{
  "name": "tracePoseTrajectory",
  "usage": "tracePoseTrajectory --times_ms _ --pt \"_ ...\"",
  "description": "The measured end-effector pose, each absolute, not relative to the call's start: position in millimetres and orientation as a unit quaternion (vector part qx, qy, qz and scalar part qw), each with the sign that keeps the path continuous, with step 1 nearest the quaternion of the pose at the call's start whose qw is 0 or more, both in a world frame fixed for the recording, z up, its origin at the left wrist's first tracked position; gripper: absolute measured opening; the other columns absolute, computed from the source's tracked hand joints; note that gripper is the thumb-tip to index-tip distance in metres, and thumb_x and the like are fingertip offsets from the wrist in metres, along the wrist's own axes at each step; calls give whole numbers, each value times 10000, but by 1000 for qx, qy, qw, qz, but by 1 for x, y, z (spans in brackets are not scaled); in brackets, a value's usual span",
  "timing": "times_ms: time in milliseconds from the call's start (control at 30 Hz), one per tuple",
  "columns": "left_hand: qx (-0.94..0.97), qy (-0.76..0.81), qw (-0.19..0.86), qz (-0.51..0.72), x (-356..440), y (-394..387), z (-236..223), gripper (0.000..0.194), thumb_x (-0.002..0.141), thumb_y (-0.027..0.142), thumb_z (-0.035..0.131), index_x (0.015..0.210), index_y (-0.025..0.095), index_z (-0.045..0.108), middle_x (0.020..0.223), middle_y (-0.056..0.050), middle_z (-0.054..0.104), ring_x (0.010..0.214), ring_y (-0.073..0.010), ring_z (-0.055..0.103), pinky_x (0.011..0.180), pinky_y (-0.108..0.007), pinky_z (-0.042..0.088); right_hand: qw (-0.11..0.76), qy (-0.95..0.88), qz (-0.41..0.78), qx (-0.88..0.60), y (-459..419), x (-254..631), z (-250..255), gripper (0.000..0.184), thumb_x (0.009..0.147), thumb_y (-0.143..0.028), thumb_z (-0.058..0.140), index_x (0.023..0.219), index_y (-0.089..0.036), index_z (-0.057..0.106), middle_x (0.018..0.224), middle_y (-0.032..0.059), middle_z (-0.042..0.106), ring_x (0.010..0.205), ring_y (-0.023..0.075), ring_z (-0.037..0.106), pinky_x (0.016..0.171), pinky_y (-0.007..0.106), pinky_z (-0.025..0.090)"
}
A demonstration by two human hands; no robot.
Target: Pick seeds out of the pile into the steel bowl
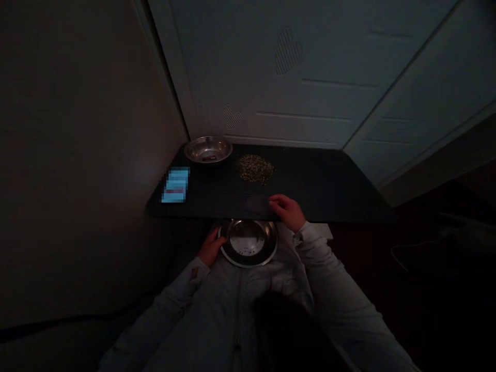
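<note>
My left hand (211, 248) grips the rim of a steel bowl (248, 243) held on my lap just under the near edge of the black table (329, 191). A few small bits lie in that bowl. My right hand (287, 211) rests on the table's near edge with its fingers curled and pressed down on the surface; whether anything is under them is hidden in the dim light. A pile of small seeds (256, 168) lies on the table beyond that hand.
A second steel bowl (208, 149) stands at the table's back left with something small inside. A light blue card or packet (176, 185) lies at the left edge. White panelled doors (302, 77) rise behind the table. The room is very dark.
</note>
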State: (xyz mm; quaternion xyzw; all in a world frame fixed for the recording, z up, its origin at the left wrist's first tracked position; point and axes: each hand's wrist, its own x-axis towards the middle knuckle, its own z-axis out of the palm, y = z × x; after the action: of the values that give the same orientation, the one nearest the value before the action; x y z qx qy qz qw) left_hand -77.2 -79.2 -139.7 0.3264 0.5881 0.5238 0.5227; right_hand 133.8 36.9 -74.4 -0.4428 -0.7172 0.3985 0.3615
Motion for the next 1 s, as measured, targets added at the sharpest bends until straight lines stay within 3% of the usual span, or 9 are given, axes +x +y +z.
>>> tracePoseTrajectory --times_ms 333,700,1000 --pt "314 579 533 530 -76 -80 -140 383 574 187 539 956 183 575 925 -17 642 934 -225 532 783 -322 389 298 -775 306 -466 32 130 -68 252 708 -346 473 875 -199 591 681 -2 599 604 107 519 566 225 389" --pt "316 584 524 533 -77 -80 -142 386 562 196 549 946 181 588 941 -26 641 938 -234 531 794 -334 384 297 -779 329 -443 35 133 -73 279 712 -371 471 903 -215 601 795 9 630 680 126 550 623 247 419" --pt "321 584 524 531 -76 -80 -142 405 573 200 537 976 194 573 1035 -23 608 975 -230 513 804 -329 381 323 -751 368 -443 33 133 -72 273 694 -371 490 872 -199 605 742 12 616 640 117 527 606 246 408"
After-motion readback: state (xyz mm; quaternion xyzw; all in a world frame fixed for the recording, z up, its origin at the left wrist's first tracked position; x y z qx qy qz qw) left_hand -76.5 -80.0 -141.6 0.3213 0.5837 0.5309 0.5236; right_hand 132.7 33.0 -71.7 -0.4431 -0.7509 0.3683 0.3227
